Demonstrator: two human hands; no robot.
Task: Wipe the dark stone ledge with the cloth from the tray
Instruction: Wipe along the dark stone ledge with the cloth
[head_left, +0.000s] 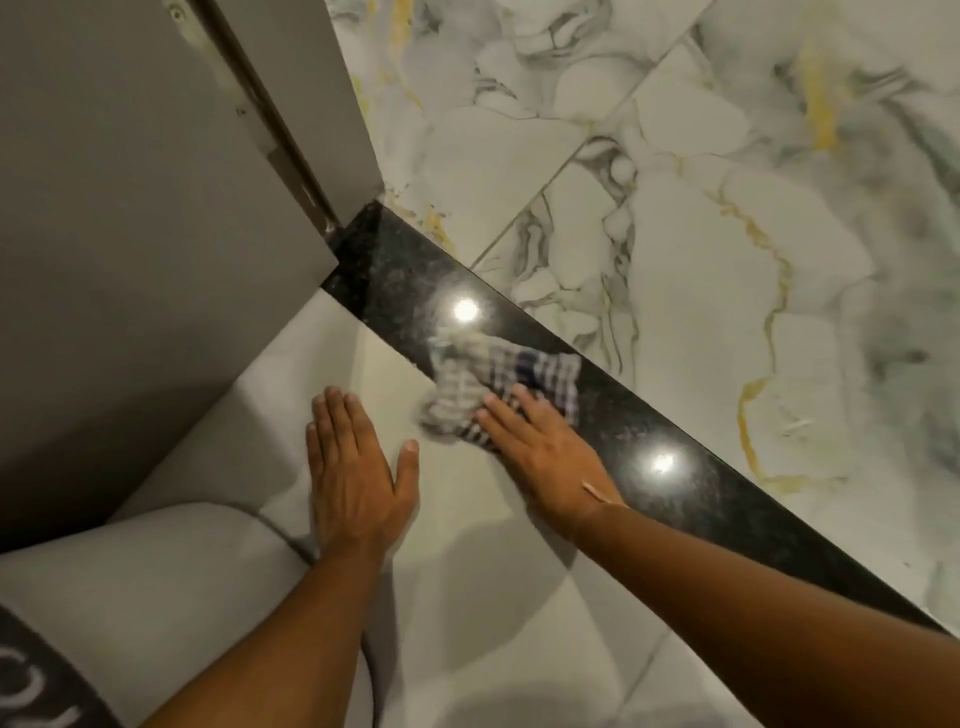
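A dark polished stone ledge (649, 426) runs diagonally from the door frame at upper left to the lower right. A crumpled checked cloth (498, 382), grey, white and navy, lies across it, its left part blurred. My right hand (545, 447) presses flat on the near end of the cloth, fingers spread over it. On the pale floor tile left of the ledge rests my left hand (353, 478), flat, holding nothing. No tray is in view.
A grey door (130, 234) and its frame (311, 104) stand at the left, meeting the ledge's far end. White marble tile with grey and gold veins (727, 208) lies beyond the ledge. A grey rounded object (156, 571) sits at lower left.
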